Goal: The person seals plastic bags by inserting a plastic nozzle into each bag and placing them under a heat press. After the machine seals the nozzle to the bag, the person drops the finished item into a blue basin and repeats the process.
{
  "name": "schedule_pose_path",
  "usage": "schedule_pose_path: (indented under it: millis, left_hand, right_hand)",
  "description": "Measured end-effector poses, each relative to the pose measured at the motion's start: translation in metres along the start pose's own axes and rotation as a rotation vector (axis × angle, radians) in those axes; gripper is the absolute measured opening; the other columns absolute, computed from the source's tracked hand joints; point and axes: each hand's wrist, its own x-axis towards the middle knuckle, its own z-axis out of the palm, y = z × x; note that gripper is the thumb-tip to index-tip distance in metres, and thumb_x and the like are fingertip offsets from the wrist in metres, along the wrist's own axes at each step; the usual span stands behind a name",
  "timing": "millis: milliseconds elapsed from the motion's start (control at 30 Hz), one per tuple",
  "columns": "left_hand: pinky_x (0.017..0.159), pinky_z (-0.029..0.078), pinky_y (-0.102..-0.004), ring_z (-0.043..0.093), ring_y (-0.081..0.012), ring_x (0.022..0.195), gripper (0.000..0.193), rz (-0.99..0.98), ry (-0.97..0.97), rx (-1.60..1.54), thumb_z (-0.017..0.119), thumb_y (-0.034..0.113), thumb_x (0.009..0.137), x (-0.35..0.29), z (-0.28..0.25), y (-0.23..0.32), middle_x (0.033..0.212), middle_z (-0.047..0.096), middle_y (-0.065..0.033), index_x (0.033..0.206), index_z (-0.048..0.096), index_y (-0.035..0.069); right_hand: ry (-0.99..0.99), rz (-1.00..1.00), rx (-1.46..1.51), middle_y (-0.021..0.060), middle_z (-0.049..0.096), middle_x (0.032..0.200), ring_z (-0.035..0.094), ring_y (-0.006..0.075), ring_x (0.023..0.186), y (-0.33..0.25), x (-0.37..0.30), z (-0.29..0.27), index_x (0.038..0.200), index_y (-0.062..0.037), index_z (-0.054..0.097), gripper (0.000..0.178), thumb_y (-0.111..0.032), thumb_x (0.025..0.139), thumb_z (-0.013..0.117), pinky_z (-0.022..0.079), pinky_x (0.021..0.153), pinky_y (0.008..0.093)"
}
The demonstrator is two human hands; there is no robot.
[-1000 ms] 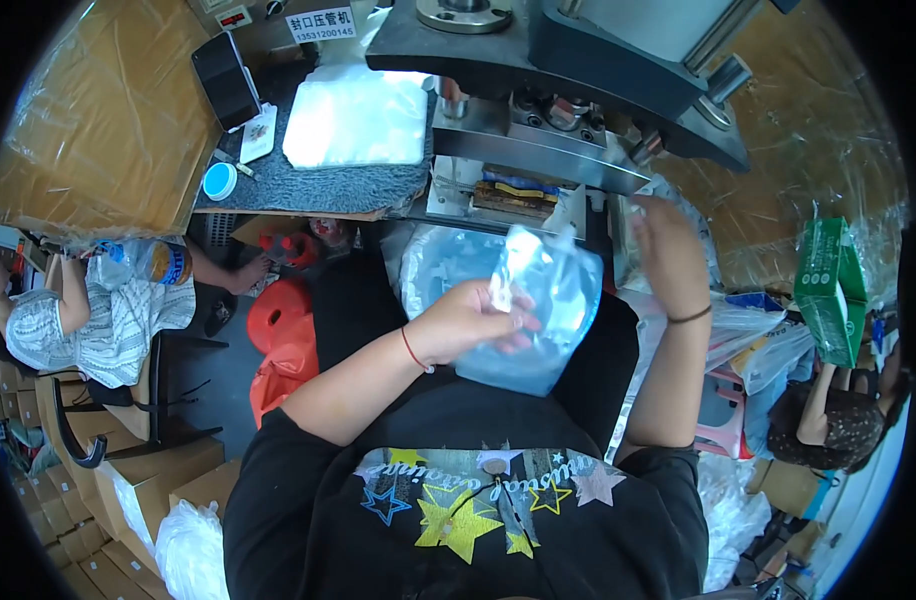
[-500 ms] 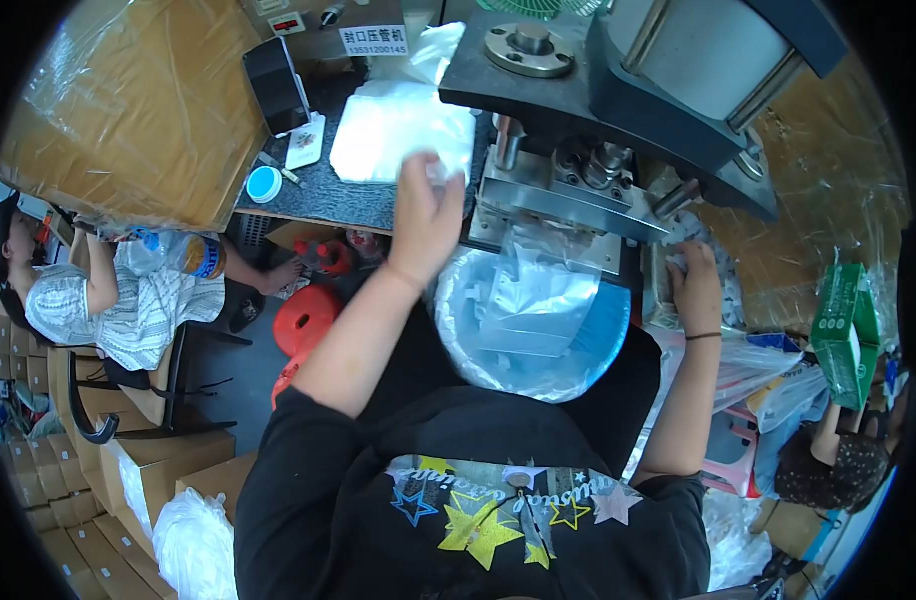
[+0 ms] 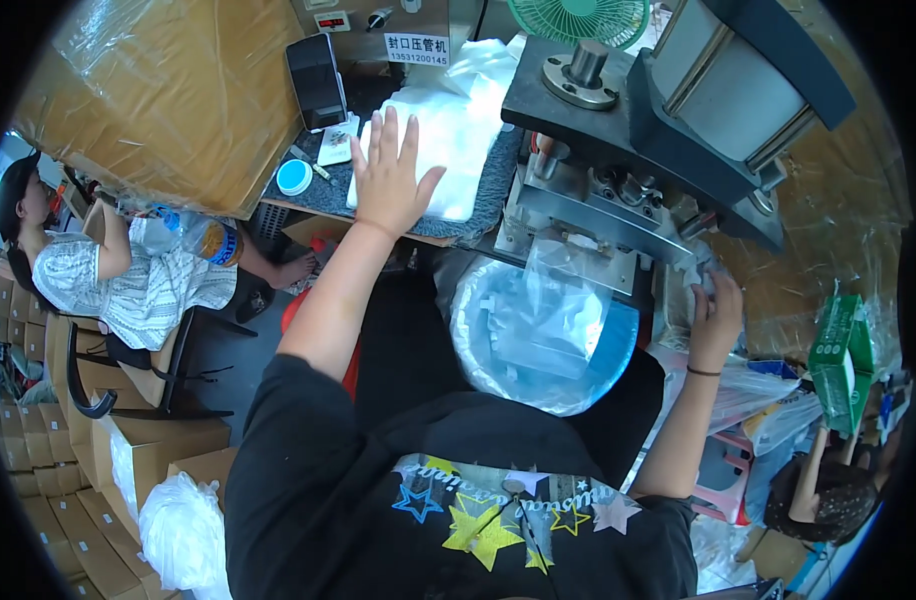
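Observation:
Over a stack of white plastic bags (image 3: 448, 140) on the bench, my left hand (image 3: 390, 185) lies with its fingers spread and nothing gripped. A clear plastic bag (image 3: 560, 325) hangs by its upper edge from the metal jaws of a press (image 3: 618, 215). Below it stands a round blue tub (image 3: 618, 362) with a clear liner, between my knees. Right of the press, my right hand (image 3: 716, 318) is curled at a container of small translucent pieces (image 3: 690, 272). Its fingertips are bent together, and whatever they hold is too small to make out.
A dark phone (image 3: 318, 82) leans upright beside a lidded round jar (image 3: 294, 177). A green fan (image 3: 583, 18) stands behind the press. One person (image 3: 128, 270) sits at the left; another (image 3: 823, 490) is at the right near a green box (image 3: 843, 350). Cardboard boxes stand around.
My left hand has moved left and spread its fingers flat over the white bags. My right hand stays by the container, fingers more curled. The whole view has shifted slightly.

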Motion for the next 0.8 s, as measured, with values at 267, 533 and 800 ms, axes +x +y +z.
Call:
schedule_pose_path:
  millis: [267,533,800]
  left_hand:
    - [0.097,0.047,-0.0399,0.061,-0.0305,0.114,0.036,0.231,-0.234,-0.478,0.061,0.025,0.094,-0.079,-0.044,0.034,0.118,0.065,-0.0160,0.123,0.060,0.003]
    - [0.076,0.052,-0.0237,0.065,-0.0080,0.081,0.016,-0.158,-0.788,-1.308,0.065,0.010,0.093,-0.089,-0.076,0.128,0.090,0.072,-0.0048,0.101,0.071,-0.002]
    - [0.083,0.054,-0.0337,0.070,-0.0210,0.093,0.030,-0.366,-1.315,-1.861,0.057,0.024,0.102,-0.103,-0.091,0.159,0.104,0.072,-0.0133,0.115,0.065,-0.002]
  right_hand:
    - [-0.219,0.384,0.336,0.0191,0.058,0.091,0.058,0.0362,0.082,-0.026,-0.015,-0.030,0.095,-0.0001,0.058,0.027,-0.023,0.104,0.045,0.046,0.076,0.0405]
    - [-0.365,0.203,0.871,0.0059,0.058,0.078,0.053,0.0137,0.070,-0.122,0.023,-0.034,0.092,0.0003,0.063,0.018,-0.015,0.087,0.072,0.043,0.064,0.0265]
    - [-0.495,-0.155,0.728,0.0102,0.062,0.078,0.059,0.0247,0.075,-0.097,0.033,-0.040,0.084,-0.0008,0.064,0.018,-0.016,0.092,0.064,0.046,0.071,0.0347]
